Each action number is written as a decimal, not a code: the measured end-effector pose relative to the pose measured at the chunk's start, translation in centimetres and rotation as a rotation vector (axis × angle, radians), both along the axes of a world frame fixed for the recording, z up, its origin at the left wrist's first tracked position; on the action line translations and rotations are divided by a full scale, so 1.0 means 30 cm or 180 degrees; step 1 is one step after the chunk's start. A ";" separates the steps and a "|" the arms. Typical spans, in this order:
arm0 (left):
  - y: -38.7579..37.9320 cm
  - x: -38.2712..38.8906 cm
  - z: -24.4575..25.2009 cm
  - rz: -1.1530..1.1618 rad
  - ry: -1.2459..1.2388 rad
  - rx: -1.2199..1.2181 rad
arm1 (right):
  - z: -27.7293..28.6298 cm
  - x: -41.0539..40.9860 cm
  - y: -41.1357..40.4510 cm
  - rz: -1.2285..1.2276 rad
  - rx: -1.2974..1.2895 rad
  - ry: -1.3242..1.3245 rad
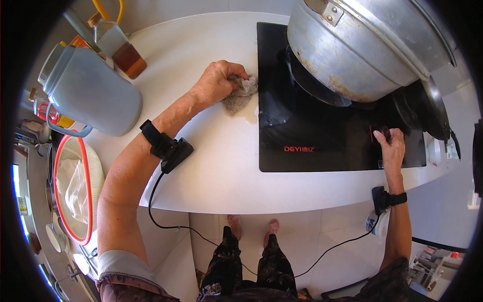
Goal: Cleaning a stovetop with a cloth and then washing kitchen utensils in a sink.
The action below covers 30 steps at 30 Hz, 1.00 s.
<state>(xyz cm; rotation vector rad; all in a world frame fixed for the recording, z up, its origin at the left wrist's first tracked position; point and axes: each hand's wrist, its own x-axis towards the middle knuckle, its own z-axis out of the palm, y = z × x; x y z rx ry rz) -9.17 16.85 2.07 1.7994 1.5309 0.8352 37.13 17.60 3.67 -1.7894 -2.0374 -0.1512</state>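
My left hand grips a crumpled grey cloth on the white countertop, at the left edge of a black glass cooktop. A wet, yellowish smear lies under and beside the cloth. Over the front right of the cooktop, my right hand has its thumb and fingers on a small dark round knob. Part of the knob is hidden by the fingers. A large stained aluminium pot stands tilted in view on the cooktop's back part, over a dark burner.
Left stand a large grey plastic jug, a bottle of brown liquid and a red-rimmed basket holding white cloth. A dark pan sits right of the pot. A black cable hangs between my wrist straps.
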 end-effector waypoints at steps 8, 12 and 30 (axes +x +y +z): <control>-0.006 0.006 0.008 -0.0017 0.0013 0.0081 | 0.017 -0.013 0.001 -0.0319 -0.0182 0.0021; -0.008 0.001 0.007 -0.0016 0.0038 0.0149 | 0.015 -0.012 -0.009 -0.0148 -0.0098 0.0139; 0.001 0.000 0.015 -0.0059 0.0408 0.0228 | 0.007 0.025 -0.022 0.0194 -0.0402 0.0645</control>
